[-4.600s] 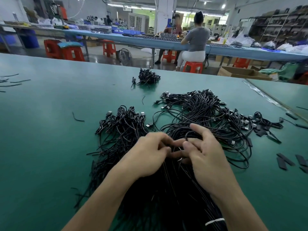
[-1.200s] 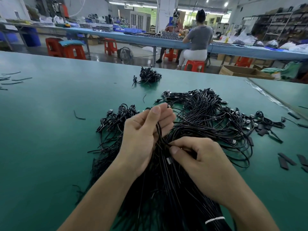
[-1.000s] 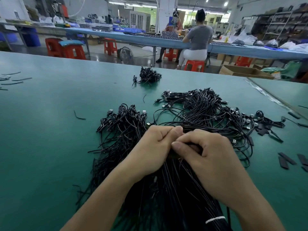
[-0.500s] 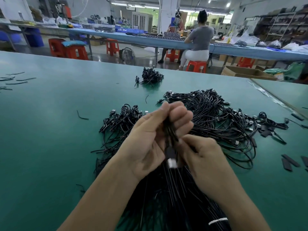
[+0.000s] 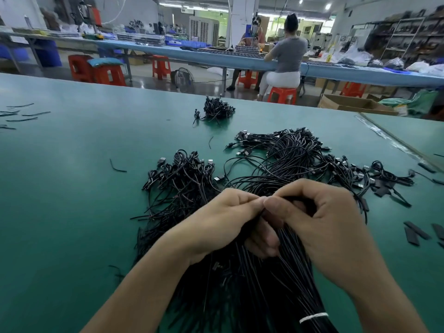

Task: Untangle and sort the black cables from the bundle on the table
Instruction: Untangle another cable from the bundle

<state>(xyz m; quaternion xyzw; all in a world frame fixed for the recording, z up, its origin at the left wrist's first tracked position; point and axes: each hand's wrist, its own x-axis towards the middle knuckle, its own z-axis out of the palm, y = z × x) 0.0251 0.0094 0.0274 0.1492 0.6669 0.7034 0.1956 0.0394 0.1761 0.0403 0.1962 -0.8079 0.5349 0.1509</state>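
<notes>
The left hand (image 5: 219,221) and the right hand (image 5: 324,227) are pressed together at the fingertips, both with curled fingers, low over the near end of the bundle of black cables (image 5: 249,287). The right hand's fingers hook round a few strands while its thumb meets the left hand's thumb and forefinger, which pinch the same strands; exactly how many cables each hand holds is hidden by the fingers. The bundle runs from under the hands toward the near edge of the green table (image 5: 72,200), its strands lying roughly parallel, and a white tie (image 5: 313,317) binds it just beside the right wrist. Beyond the left hand lies a loose heap of cables with plugs (image 5: 182,174), its ends spreading across the table. Beyond the right hand lies a larger looped heap (image 5: 295,155), with connectors fanned out along its far-left and right edges. Further back, well apart from both, sits a small clump of cables (image 5: 217,109). A short cable offcut (image 5: 117,167) lies alone to the left, thin strips (image 5: 22,114) lie near the far-left edge, and flat black strips (image 5: 413,233) lie to the right. Past the table, a person (image 5: 287,56) sits on a red stool (image 5: 281,95) at a long blue workbench (image 5: 204,55).
</notes>
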